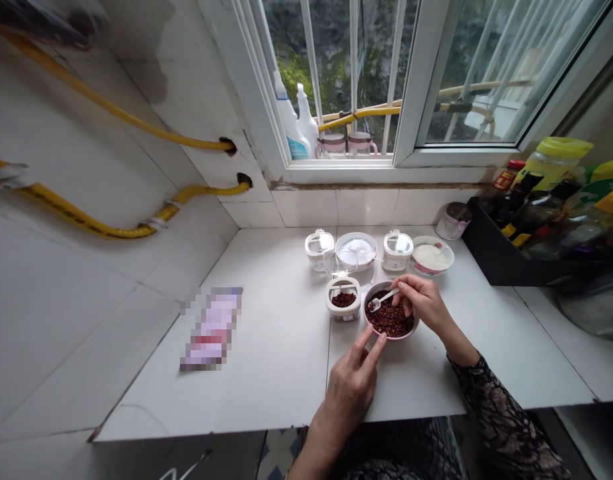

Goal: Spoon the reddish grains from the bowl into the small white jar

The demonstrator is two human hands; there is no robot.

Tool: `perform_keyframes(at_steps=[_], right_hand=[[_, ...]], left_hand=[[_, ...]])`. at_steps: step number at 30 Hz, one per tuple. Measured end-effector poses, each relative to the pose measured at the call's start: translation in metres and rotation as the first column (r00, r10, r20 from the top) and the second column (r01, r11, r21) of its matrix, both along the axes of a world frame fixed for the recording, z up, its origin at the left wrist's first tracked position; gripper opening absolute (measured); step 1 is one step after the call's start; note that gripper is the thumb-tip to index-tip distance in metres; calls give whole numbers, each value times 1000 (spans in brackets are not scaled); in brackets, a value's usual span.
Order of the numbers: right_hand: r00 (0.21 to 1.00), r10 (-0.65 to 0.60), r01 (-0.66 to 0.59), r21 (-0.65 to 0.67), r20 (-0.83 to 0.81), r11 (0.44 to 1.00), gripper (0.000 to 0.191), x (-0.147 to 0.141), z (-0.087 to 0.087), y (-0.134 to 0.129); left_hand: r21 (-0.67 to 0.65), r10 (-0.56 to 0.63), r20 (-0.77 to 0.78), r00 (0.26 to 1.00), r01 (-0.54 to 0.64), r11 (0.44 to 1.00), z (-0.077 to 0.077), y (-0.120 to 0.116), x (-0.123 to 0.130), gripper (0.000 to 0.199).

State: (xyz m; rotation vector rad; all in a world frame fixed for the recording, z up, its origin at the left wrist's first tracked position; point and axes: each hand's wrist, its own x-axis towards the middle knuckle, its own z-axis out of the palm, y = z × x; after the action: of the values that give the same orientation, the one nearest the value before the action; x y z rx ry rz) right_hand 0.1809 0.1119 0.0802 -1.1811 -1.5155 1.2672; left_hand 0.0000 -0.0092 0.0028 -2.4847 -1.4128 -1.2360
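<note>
In the head view, my right hand (420,301) pinches the handle of a small white spoon (383,300), its scoop held over a bowl (370,331) of dark red, dried, peppercorn-like spice (394,321). Two fingers of my left hand (355,375) stretch out to the near left rim of that bowl; the hand holds nothing. Just left of the bowl stands a clear-sided seasoning jar (343,308), its lid raised, with the same dark red spice inside.
Behind are two lidded seasoning jars, one on the left (319,248) and one on the right (397,251), a bowl of white grains (356,250) and a bowl of pale powder (431,257). A black bottle rack (506,263) stands right; a blurred purple packet (212,330) lies left.
</note>
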Motion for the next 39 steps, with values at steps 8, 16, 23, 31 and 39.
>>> perform_keyframes(at_steps=[8,16,23,31,39], right_hand=[[995,-9,-1,103,95,995,27,0,2,-3],[970,-11,-59,276,244,960,20,1,1,-5],[976,3,-56,242,216,969,20,-5,0,-7],[993,16,-29,105,118,994,24,-6,1,-7],[999,-32,32,10,-44,999,31,1,3,-1]], left_hand=[[-1,-2,7,1000,2,1000,1,0,0,64],[4,-9,9,1000,9,1000,1,0,-1,64],[20,-5,7,1000,5,1000,2,1,0,63],[26,-6,14,1000,6,1000,1,1,1,63],[15,-10,7,1000,10,1000,1,1,0,62]])
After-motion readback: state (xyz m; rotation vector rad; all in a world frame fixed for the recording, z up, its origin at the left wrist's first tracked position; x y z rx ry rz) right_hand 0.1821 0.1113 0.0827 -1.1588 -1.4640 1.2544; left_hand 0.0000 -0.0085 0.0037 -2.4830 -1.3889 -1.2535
